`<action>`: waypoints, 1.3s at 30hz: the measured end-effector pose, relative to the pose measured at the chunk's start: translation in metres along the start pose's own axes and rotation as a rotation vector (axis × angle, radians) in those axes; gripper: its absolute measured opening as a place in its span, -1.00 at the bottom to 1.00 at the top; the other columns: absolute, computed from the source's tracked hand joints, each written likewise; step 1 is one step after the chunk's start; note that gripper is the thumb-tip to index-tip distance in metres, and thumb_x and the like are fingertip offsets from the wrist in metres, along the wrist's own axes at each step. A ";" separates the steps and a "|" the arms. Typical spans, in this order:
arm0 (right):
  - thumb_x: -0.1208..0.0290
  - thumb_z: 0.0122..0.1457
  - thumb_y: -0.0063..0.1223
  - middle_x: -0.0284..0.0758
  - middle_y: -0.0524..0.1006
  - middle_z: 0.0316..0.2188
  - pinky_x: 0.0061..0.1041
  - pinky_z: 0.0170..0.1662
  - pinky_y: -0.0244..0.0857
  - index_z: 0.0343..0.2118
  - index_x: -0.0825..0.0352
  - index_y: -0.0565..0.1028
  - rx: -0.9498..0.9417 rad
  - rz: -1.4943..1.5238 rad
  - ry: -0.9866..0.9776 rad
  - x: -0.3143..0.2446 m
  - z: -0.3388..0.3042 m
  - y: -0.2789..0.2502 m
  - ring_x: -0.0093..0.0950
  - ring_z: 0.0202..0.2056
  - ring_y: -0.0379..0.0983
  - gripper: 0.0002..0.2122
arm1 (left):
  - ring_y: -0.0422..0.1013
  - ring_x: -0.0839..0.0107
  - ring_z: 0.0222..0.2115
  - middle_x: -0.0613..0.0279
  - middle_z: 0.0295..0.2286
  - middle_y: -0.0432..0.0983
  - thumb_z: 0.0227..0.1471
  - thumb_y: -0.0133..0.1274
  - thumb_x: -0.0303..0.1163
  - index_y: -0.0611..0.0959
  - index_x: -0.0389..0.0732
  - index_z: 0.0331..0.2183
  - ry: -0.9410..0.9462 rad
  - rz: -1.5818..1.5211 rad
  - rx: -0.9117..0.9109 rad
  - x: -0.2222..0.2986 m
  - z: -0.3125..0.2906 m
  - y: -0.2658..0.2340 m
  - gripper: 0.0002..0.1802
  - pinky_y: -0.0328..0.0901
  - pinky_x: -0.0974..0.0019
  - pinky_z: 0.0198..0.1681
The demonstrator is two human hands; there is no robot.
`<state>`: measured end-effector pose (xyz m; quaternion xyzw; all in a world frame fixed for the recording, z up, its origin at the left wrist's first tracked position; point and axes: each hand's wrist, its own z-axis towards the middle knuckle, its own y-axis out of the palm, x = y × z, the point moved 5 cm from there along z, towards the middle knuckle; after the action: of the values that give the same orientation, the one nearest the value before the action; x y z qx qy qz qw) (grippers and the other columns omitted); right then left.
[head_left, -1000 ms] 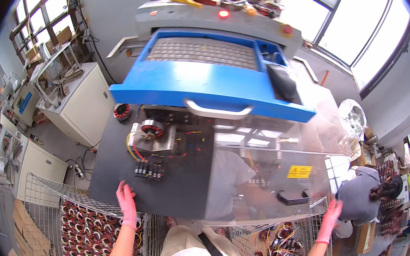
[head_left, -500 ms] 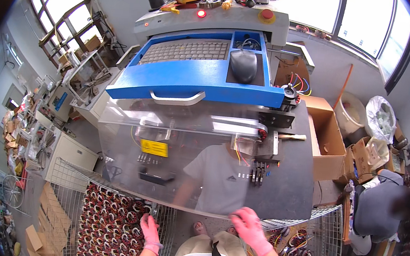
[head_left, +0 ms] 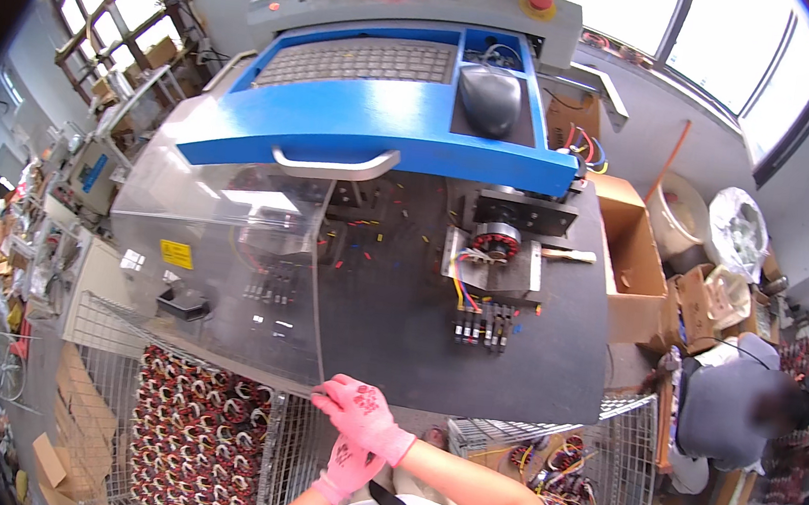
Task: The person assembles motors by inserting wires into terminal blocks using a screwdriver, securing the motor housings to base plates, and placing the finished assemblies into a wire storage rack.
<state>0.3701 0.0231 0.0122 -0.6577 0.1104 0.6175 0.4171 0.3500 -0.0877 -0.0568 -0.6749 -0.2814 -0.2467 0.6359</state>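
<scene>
My right hand [head_left: 366, 416], in a pink glove, has its fingers closed at the lower right corner of a clear plastic cover [head_left: 248, 335]. My left hand [head_left: 348, 468], also pink-gloved, is close to my waist just below the right; its fingers are hidden behind it. The cover stands over the left part of a dark worktop [head_left: 394, 350]. To its right, a round wound motor stator [head_left: 496, 241] sits in a metal fixture [head_left: 510, 280]. Coloured wires run from it toward a row of black clips [head_left: 482, 328].
A blue keyboard drawer [head_left: 339, 127] with a mouse [head_left: 488, 102] juts out above the worktop. Wire baskets of stators [head_left: 198, 438] stand below at left and right. A cardboard box [head_left: 634, 277] is at the right, and a person [head_left: 729, 405] sits beyond it.
The clear cover has slid left, uncovering the stator and clips. My right hand has moved left with it. My left hand has come from the left basket to below the right hand.
</scene>
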 end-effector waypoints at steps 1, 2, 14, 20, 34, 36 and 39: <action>0.10 0.19 -0.09 -0.18 0.47 -0.09 -0.28 -0.01 0.30 -0.17 0.22 0.54 -0.208 0.047 0.168 0.002 0.000 0.007 -0.22 -0.03 0.40 -0.67 | 0.12 0.07 0.17 -0.03 0.09 0.24 0.01 0.03 -0.17 0.36 -0.24 0.11 0.066 -0.014 -0.058 0.011 0.021 0.005 -0.35 -0.04 0.05 0.25; 0.06 0.20 -0.14 -0.21 0.37 0.02 -0.28 0.09 0.16 -0.04 0.22 0.43 0.185 0.067 0.079 0.015 -0.002 -0.004 -0.27 0.06 0.30 -0.61 | 0.09 0.06 0.19 -0.01 0.12 0.22 0.02 0.00 -0.13 0.34 -0.24 0.13 0.185 0.092 0.011 0.030 0.051 0.010 -0.32 -0.07 0.03 0.26; 0.33 0.23 0.00 -0.12 0.47 -0.03 -0.40 0.07 0.25 0.18 0.47 0.17 0.248 0.190 0.227 0.112 0.028 -0.169 -0.35 -0.01 0.41 -0.48 | 0.05 -0.10 0.18 -0.14 0.12 0.18 -0.01 0.03 -0.04 0.30 -0.30 0.13 0.354 0.264 0.102 0.060 0.182 0.067 -0.23 -0.08 -0.01 0.27; 0.40 0.00 0.14 -0.21 0.41 0.03 -0.24 0.08 0.21 0.01 0.28 0.41 0.544 -0.795 -0.145 0.097 0.067 -0.268 -0.20 0.07 0.30 -0.56 | 0.06 0.04 0.20 -0.03 0.18 0.13 0.08 -0.05 -0.09 0.31 -0.28 0.14 0.392 0.283 0.065 0.062 0.184 0.060 -0.32 -0.13 0.03 0.30; 0.31 0.08 0.06 -0.16 0.49 -0.25 -0.23 -0.04 0.23 -0.10 0.37 0.52 0.070 -0.408 0.060 0.001 -0.063 -0.158 -0.19 -0.21 0.39 -0.66 | 0.16 0.14 0.17 0.09 0.16 0.18 0.06 -0.30 0.37 0.19 -0.06 0.21 -0.370 -2.044 -0.093 0.090 0.065 0.017 -0.11 0.09 -0.13 0.19; 0.30 0.16 -0.01 -0.13 0.41 -0.08 -0.35 -0.09 0.24 -0.02 0.38 0.47 0.003 -0.443 0.017 0.004 -0.067 -0.133 -0.29 -0.22 0.38 -0.64 | 0.25 0.11 0.11 0.09 0.09 0.29 0.11 -0.21 0.26 0.23 -0.18 0.18 -0.443 -2.165 -0.149 0.093 0.032 0.008 -0.16 0.19 -0.04 0.15; 0.29 0.28 -0.05 -0.33 0.54 -0.23 -0.76 -0.40 0.21 -0.02 0.40 0.47 -0.097 0.715 0.596 0.009 -0.061 -0.085 -0.70 -0.46 0.34 -0.68 | 0.29 -0.02 0.06 -0.03 0.07 0.30 0.10 -0.19 0.27 0.20 -0.16 0.20 -0.459 -2.174 -0.235 0.072 -0.015 0.015 -0.15 0.25 -0.17 0.08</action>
<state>0.4718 0.0380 0.0327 -0.7458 0.4161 0.5111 0.0969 0.4125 -0.0986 -0.0173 -0.1552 -0.8077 -0.5664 -0.0530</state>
